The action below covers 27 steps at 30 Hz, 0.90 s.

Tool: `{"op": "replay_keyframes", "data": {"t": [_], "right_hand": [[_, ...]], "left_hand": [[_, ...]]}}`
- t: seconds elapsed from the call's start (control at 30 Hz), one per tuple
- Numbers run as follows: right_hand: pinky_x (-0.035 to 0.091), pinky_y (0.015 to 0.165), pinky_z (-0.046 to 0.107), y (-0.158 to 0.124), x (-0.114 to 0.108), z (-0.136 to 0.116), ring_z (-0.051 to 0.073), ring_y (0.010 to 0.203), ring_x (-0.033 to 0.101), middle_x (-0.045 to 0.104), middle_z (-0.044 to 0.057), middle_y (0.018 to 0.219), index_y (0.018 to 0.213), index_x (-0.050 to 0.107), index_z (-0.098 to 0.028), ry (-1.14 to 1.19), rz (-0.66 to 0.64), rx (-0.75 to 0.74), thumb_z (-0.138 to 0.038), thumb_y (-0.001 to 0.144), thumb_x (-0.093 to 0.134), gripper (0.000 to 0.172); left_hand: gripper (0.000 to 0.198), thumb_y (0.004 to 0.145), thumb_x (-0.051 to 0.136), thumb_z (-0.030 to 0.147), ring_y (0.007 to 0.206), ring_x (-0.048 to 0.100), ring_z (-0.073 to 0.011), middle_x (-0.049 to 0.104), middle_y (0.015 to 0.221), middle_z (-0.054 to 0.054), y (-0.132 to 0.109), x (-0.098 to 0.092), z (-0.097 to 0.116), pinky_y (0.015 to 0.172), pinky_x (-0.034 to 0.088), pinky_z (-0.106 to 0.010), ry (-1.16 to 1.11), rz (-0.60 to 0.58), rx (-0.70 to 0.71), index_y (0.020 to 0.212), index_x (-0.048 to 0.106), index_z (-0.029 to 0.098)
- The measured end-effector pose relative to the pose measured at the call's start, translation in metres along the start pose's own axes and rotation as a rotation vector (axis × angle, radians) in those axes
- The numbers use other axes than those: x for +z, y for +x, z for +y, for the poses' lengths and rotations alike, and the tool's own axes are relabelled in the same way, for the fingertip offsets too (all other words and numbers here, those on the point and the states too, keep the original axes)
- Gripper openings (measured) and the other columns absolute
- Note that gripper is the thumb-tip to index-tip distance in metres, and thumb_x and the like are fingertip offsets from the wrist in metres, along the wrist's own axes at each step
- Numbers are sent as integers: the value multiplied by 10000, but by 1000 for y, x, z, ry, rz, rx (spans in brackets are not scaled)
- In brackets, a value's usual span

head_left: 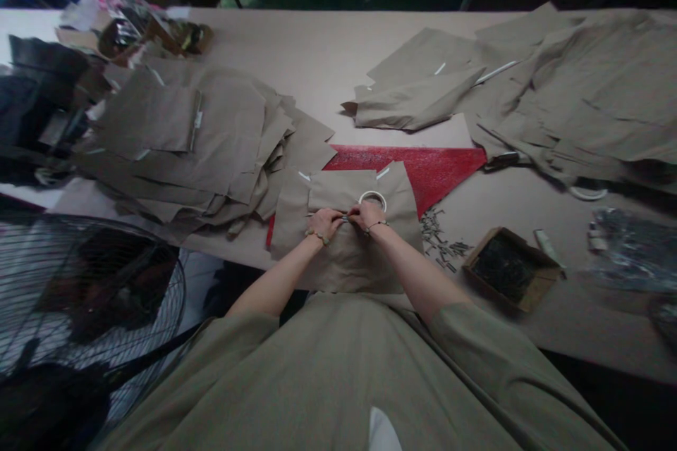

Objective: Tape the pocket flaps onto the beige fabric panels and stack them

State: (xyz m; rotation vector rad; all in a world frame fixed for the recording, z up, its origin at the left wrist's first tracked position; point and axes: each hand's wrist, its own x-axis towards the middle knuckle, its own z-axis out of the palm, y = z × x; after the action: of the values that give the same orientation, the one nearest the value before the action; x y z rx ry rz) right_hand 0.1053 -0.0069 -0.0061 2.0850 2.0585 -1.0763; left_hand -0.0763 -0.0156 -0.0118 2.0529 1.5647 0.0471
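A khaki fabric piece (338,187) lies in front of me, partly over a red board (381,158). My left hand (326,223) is closed, its thumb and fingertips pinching the fabric near a folded edge. Just to its right, my right hand (367,216) is closed too, with the fingertips on a small metal clip (345,219) at that edge. Fingers hide most of the clip. A white ring (373,194) shows at the back of my right hand; whether it is held or lies on the fabric is unclear. Short white strips mark the fabric's upper part.
Stacked khaki pieces (211,120) lie left, and a larger pile (587,84) right. Loose metal clips (444,246) are scattered beside an open cardboard box (544,275). Farther right is a clear plastic bag (639,246). A caged fan (95,296) stands at lower left.
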Motion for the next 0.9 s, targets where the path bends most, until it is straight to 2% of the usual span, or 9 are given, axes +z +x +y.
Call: {"op": "replay_keyframes", "data": {"t": [0.1, 0.23, 0.3, 0.4, 0.7, 0.8, 0.9], "right_hand": [[480, 753, 240, 1, -2, 0, 211, 953, 681, 764, 38, 1049, 1081, 817, -308, 8, -12, 11, -396, 890, 677, 253], [485, 819, 237, -4, -10, 2, 205, 1026, 672, 756, 25, 1126, 1128, 793, -302, 20, -34, -75, -304, 891, 660, 272], [479, 853, 231, -6, -13, 3, 192, 1054, 662, 748, 20, 1162, 1161, 777, -291, 26, -61, -116, -257, 893, 648, 299], [473, 868, 231, -6, -17, 3, 182, 1046, 656, 744, 30, 1172, 1178, 767, -269, 28, -82, -127, -291, 915, 649, 289], [454, 741, 221, 4, -18, -2, 178, 924, 679, 769, 23, 1023, 1032, 805, -285, -22, -64, -20, -430, 863, 723, 237], [452, 723, 232, 10, -16, -7, 187, 893, 678, 767, 31, 998, 1015, 798, -285, -57, -56, 30, -476, 834, 741, 268], [457, 736, 248, 13, -13, -12, 204, 913, 680, 758, 40, 1015, 1039, 779, -289, -104, -52, 60, -494, 813, 757, 306]], "left_hand": [[246, 956, 642, 368, 1079, 641, -223, 750, 1140, -53, 2, 0, 4, 957, 496, -312, 45, -17, -14, 1124, 795, 274], [241, 941, 650, 336, 1081, 645, -229, 746, 1156, -44, 3, -1, 8, 949, 503, -311, 94, -34, -43, 1136, 781, 282], [284, 920, 675, 322, 1085, 648, -227, 744, 1173, -41, 3, -2, 7, 955, 504, -309, 69, -26, -35, 1188, 757, 282], [277, 922, 669, 298, 1093, 647, -217, 746, 1167, -44, 2, -1, 2, 976, 501, -306, 2, -3, -9, 1182, 757, 260], [187, 921, 677, 274, 1048, 648, -222, 749, 1053, -74, 4, 5, -2, 973, 506, -325, -24, 10, 8, 1042, 811, 223], [184, 905, 703, 254, 1038, 658, -215, 757, 1066, -69, 6, -1, -4, 983, 507, -319, -57, -10, 30, 1048, 813, 218], [208, 879, 728, 207, 992, 678, -193, 776, 1058, -50, 13, -13, -11, 958, 516, -292, -142, -81, 32, 1071, 807, 203]]}}
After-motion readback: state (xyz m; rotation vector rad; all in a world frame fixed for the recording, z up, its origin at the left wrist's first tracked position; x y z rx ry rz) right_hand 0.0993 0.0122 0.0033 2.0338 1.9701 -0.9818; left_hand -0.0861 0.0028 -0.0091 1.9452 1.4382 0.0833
